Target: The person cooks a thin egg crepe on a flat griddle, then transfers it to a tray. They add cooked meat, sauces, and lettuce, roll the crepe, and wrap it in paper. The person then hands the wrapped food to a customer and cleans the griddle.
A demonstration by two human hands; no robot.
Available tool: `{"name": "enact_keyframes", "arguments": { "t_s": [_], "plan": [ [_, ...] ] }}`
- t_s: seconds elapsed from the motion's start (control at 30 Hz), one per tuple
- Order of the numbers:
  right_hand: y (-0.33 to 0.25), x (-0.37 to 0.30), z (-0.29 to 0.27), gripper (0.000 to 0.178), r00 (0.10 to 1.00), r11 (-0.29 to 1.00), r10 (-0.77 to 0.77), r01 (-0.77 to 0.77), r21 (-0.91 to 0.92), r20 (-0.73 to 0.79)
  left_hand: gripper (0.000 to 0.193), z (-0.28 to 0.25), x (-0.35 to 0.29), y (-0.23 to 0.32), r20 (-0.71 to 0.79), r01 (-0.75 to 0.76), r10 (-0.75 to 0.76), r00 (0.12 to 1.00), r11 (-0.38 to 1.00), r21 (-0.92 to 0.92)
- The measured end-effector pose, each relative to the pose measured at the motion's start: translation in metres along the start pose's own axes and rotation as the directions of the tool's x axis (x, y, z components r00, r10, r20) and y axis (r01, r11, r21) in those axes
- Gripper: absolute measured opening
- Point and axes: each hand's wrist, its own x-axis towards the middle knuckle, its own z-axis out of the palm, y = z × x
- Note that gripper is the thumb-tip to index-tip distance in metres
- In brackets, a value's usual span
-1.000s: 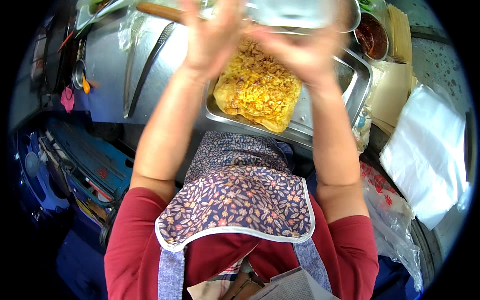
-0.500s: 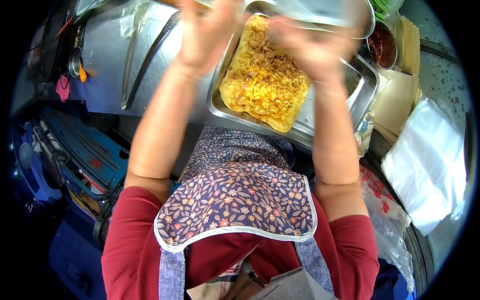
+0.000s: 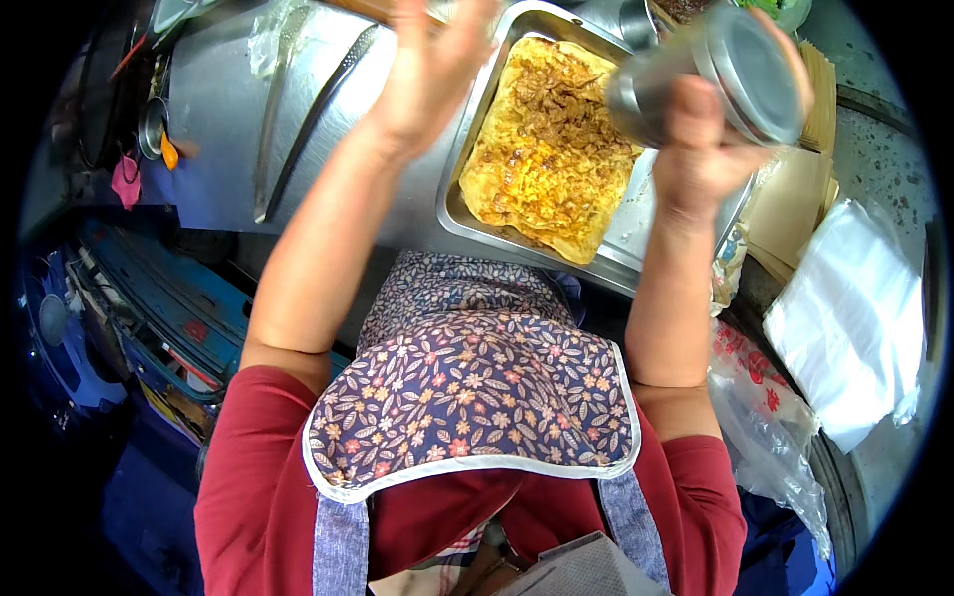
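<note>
In my right hand (image 3: 701, 164) is a metal shaker canister (image 3: 686, 94), tipped on its side with its narrower end over the food and blurred by motion. Beneath that end lies a flat egg pancake (image 3: 542, 204) topped with browned meat pieces (image 3: 566, 104). It rests in a steel tray (image 3: 452, 204). Beside the tray's far left edge hovers my left hand (image 3: 427, 94), raised, fingers stretched out and nothing visible in it; the fingertips run out of the top of the picture.
Long metal tongs (image 3: 310, 134) lie on the steel counter (image 3: 214, 149) to the left. Brown paper bags (image 3: 790, 204) and clear plastic bags (image 3: 855, 318) are on the right. A bowl of dark red sauce (image 3: 686, 8) stands at the far edge, mostly hidden.
The metal canister has come into my right hand, which moved right and is now raised beside the pancake. My left hand has shifted slightly right, still empty.
</note>
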Motion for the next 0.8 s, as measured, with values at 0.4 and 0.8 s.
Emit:
{"name": "enact_keyframes", "arguments": {
  "t_s": [0.4, 0.8],
  "plan": [
    [0.021, 0.023, 0.013, 0.073, 0.999, 0.873, -0.019, 0.04, -0.486, 0.048, 0.107, -0.005, 0.033, -0.009, 0.245, 0.049, -0.035, 0.969, 0.998, -0.049],
    [0.039, 0.093, 0.002, 0.044, 0.811, 0.812, 0.554, -0.476, 0.337, -0.188, 0.116, -0.038, -0.019, 0.03, -0.033, 0.201, -0.199, 0.979, 0.946, 0.256]
  ]
}}
